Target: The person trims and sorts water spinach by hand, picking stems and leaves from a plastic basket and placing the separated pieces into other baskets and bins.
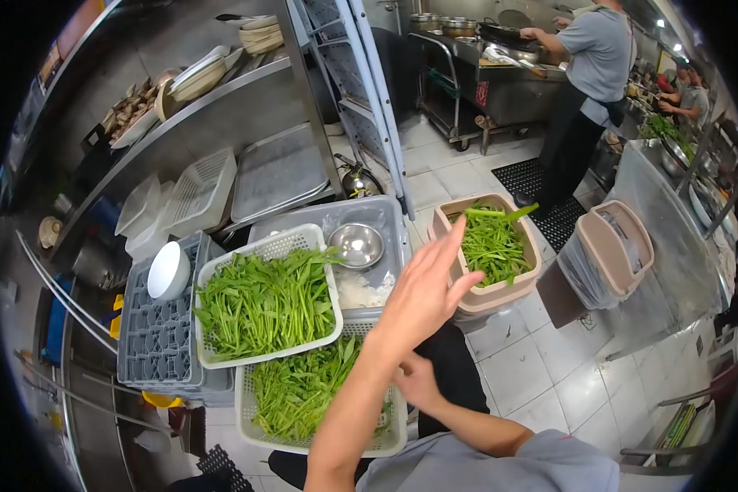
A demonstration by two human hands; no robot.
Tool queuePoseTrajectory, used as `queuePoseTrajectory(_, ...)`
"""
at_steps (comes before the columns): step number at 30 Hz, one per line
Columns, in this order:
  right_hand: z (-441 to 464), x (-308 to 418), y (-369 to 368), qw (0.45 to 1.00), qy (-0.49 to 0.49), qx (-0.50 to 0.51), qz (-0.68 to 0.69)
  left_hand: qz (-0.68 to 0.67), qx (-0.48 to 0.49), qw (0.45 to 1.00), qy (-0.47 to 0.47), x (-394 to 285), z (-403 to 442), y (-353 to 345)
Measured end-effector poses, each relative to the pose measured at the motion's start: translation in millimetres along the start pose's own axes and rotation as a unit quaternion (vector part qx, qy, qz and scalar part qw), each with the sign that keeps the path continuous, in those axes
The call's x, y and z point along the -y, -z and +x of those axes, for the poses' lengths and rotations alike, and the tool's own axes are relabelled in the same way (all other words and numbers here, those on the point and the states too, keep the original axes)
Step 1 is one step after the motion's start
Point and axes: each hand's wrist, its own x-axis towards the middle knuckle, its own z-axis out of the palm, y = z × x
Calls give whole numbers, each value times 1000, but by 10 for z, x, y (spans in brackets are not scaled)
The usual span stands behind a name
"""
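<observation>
My left hand (430, 283) reaches out over the near rim of a beige bin (533, 246), fingers stretched and thumb apart. Cut green stems (494, 250) fill the bin, and one thick piece (512, 215) lies across the top by my fingertips. Partly behind my left forearm, my right hand (418, 382) is curled closed near my lap; whatever it may hold is hidden. Leafy green vegetables with long stems (275, 303) heap a white perforated basket (333, 295). Beneath it, a second basket (394, 443) holds more loose greens (299, 394), close to my right hand.
A grey tub (392, 221) carries a metal bowl (357, 245). Left are a glass rack (160, 353) with a white bowl (169, 271) and shelves of dishes. A ladder (369, 90) stands ahead. Another beige bin (619, 238) is right; a person (594, 49) works beyond.
</observation>
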Motion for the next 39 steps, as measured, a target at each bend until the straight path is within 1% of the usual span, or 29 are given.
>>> queuePoseTrajectory(1,67,10,99,993,-99,-17,70,-63,64,994,58,88,-135,77)
queuePoseTrajectory(2,127,2,176,969,-200,-34,142,-123,131,976,120,211,-308,172)
queuePoseTrajectory(3,175,-74,260,960,-211,-37,181,-142,148,962,181,409,-543,261)
queuePoseTrajectory(4,213,-151,348,949,-224,-40,216,-191,142,935,264,552,-783,374)
queuePoseTrajectory(6,333,-101,407,911,-254,-51,320,-226,90,897,369,814,-1315,555)
queuePoseTrajectory(7,362,-145,412,903,-254,-43,344,-201,82,895,389,839,-1565,667)
queuePoseTrajectory(9,396,-198,375,888,-271,-25,371,-215,18,867,450,794,-2168,851)
queuePoseTrajectory(11,405,-206,317,876,-287,-5,388,-227,-59,843,484,648,-2833,1008)
queuePoseTrajectory(13,394,-234,253,865,-307,13,397,-202,-147,796,551,350,-3404,1145)
queuePoseTrajectory(14,388,-257,205,861,-316,16,398,-200,-154,791,557,204,-3695,1194)
queuePoseTrajectory(15,375,-284,154,859,-324,25,396,-206,-204,762,579,70,-3976,1228)
queuePoseTrajectory(16,364,-312,92,851,-341,15,399,-212,-255,730,597,-33,-4069,1256)
queuePoseTrajectory(17,356,-329,26,844,-357,6,401,-210,-267,723,601,-99,-4152,1274)
queuePoseTrajectory(20,339,-332,-157,840,-376,31,389,-190,-293,716,605,-334,-4218,1332)
queuePoseTrajectory(22,314,-355,-252,842,-387,45,374,-151,-280,767,558,-290,-4052,1329)
queuePoseTrajectory(23,298,-362,-292,842,-390,48,368,-165,-289,767,548,-246,-3954,1295)
queuePoseTrajectory(25,281,-337,-351,845,-394,56,358,-52,-176,839,513,-158,-3638,1256)
queuePoseTrajectory(26,269,-314,-375,848,-394,55,350,9,-138,867,479,-171,-3253,1237)
queuePoseTrajectory(27,252,-295,-386,851,-395,53,342,66,-121,889,436,-98,-3108,1116)
queuePoseTrajectory(28,228,-280,-376,851,-397,57,340,65,-125,888,438,-4,-3057,986)
queuePoseTrajectory(30,190,-273,-323,856,-389,51,336,61,-66,946,311,187,-3013,798)
queuePoseTrajectory(31,192,-297,-253,865,-368,45,337,60,-64,946,313,193,-2993,770)
queuePoseTrajectory(33,184,-343,-34,885,-341,13,316,-23,-45,942,331,127,-2943,767)
queuePoseTrajectory(34,202,-364,34,893,-319,-8,318,-22,-38,941,335,143,-2982,779)
queuePoseTrajectory(36,239,-307,130,895,-315,-58,311,26,-47,915,400,249,-3149,845)
queuePoseTrajectory(37,250,-305,144,892,-320,-79,308,61,-44,893,444,384,-3325,868)
queuePoseTrajectory(38,221,-357,165,890,-322,-82,312,114,-33,877,466,537,-3489,899)
queuePoseTrajectory(39,189,-440,180,889,-316,-67,325,160,-5,870,466,677,-3608,969)
